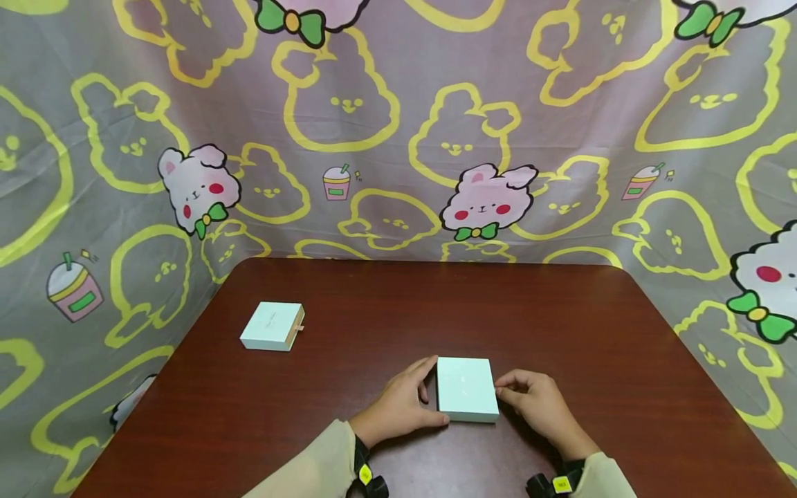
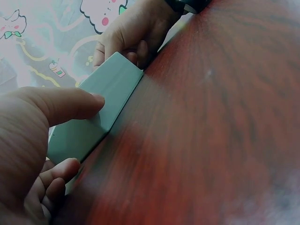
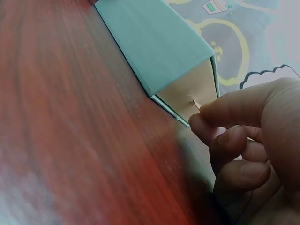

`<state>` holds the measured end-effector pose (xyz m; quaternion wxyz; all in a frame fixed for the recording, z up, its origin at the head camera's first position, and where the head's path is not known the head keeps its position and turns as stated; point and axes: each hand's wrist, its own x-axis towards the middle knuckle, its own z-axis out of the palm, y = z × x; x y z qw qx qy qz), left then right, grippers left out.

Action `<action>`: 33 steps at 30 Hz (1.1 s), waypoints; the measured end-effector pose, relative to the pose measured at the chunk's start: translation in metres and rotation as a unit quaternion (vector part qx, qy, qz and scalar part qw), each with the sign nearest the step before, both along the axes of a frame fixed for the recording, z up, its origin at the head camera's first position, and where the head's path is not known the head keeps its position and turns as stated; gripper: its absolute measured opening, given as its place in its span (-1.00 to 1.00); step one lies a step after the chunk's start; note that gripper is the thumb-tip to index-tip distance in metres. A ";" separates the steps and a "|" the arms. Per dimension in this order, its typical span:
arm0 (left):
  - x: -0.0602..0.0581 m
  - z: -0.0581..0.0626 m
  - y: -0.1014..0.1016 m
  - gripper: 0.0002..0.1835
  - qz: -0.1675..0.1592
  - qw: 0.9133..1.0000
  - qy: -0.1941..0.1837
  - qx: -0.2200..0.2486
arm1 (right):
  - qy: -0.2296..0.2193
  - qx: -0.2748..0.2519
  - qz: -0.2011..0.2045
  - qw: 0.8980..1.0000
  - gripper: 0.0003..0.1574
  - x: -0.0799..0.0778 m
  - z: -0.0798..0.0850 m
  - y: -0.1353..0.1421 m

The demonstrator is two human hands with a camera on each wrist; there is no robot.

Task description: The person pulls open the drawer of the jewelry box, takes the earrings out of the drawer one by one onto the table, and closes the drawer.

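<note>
A flat pale mint drawer-style box [image 1: 467, 389] lies on the table in front of me. My left hand [image 1: 401, 402] holds it from the left, with the thumb at its near side and the index finger at its far left corner. On the right, my right hand [image 1: 543, 407] pinches a small ribbon tab [image 3: 195, 104] between thumb and index finger. That tab comes out of the beige drawer front [image 3: 183, 91], which sits about level with the sleeve's edge. Faint lettering on the lid is too small to read.
A second mint box [image 1: 271, 325] lies farther back on the left, its beige end and ribbon tab facing right. The dark red-brown table [image 1: 386, 304] has rounded far corners. A patterned cloth [image 1: 398, 124] hangs behind and along both sides.
</note>
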<state>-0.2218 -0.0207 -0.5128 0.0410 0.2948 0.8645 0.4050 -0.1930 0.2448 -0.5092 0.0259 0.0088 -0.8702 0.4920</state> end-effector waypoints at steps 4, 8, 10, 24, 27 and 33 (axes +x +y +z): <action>0.000 0.000 0.000 0.12 0.002 1.000 -0.001 -0.001 | 0.003 0.008 0.001 1.000 -0.95 0.000 0.000 0.001; -0.001 0.001 0.001 0.12 0.004 1.000 -0.003 -0.003 | 0.013 0.023 0.002 1.000 -0.91 -0.001 0.000 0.002; 0.000 0.001 0.001 0.12 0.004 1.000 -0.002 -0.004 | 0.017 0.030 0.001 0.999 -0.90 -0.001 0.000 0.002; 0.000 0.002 0.001 0.12 0.005 1.000 -0.006 -0.009 | 0.051 0.060 -0.010 0.997 -0.83 -0.001 0.001 0.003; 0.001 0.002 0.001 0.12 0.006 1.000 -0.005 -0.013 | 0.047 0.064 -0.009 0.997 -0.84 -0.001 0.002 0.004; 0.001 0.002 0.001 0.11 0.005 1.000 -0.006 -0.015 | 0.034 0.077 -0.008 0.996 -0.86 0.001 0.005 0.007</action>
